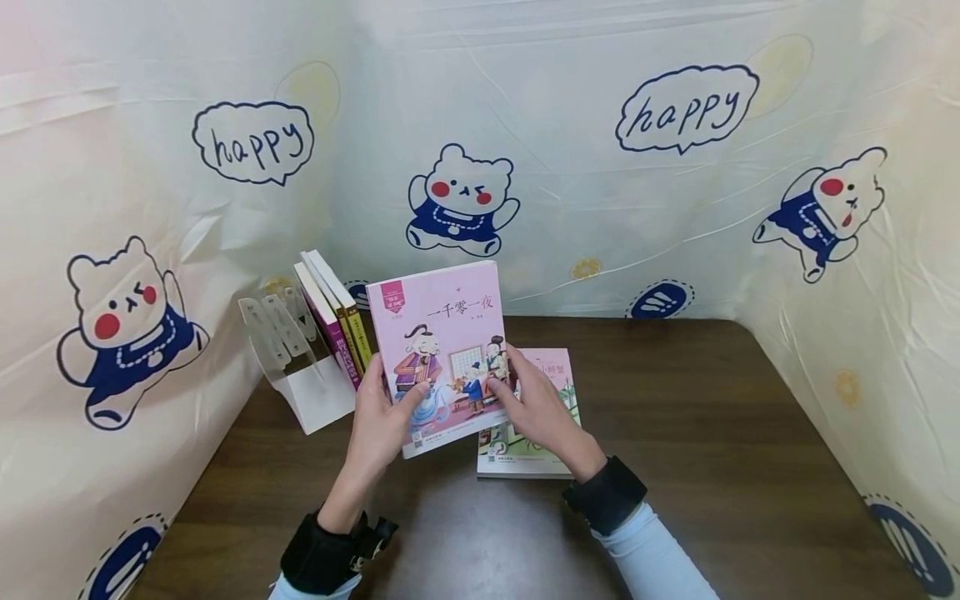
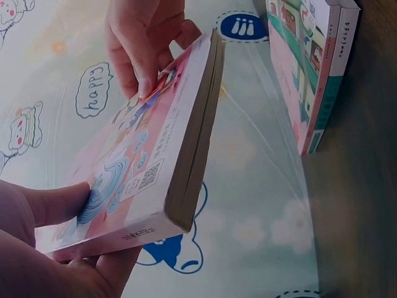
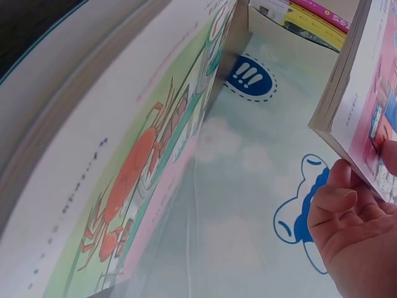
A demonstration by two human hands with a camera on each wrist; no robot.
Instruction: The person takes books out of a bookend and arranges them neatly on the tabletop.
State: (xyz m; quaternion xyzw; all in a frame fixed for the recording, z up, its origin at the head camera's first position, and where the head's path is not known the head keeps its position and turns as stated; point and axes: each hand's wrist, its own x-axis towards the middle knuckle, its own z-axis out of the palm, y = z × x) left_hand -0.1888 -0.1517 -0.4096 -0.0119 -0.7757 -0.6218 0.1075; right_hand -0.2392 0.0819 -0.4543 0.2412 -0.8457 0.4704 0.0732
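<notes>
A thick pink picture book (image 1: 442, 333) is held up over the table, its illustrated cover facing me. My left hand (image 1: 377, 421) grips its left lower edge, thumb on the cover and fingers behind. On the right side, my right hand (image 1: 536, 408) pinches the book the same way; in the left wrist view the right thumb (image 2: 146, 87) presses on the cover. Behind the right hand lie other books with a pink and green cover (image 1: 555, 375). Two spines of this stack (image 2: 329, 81) show in the left wrist view, and a red crab picture (image 3: 130, 177) in the right wrist view.
To the left of the held book stands a white book rack (image 1: 318, 396) with several books (image 1: 341, 317) leaning in it, purple and yellow spines outward. The dark wooden table (image 1: 675, 433) is bordered by a printed cloth (image 1: 570, 217) at the back and sides.
</notes>
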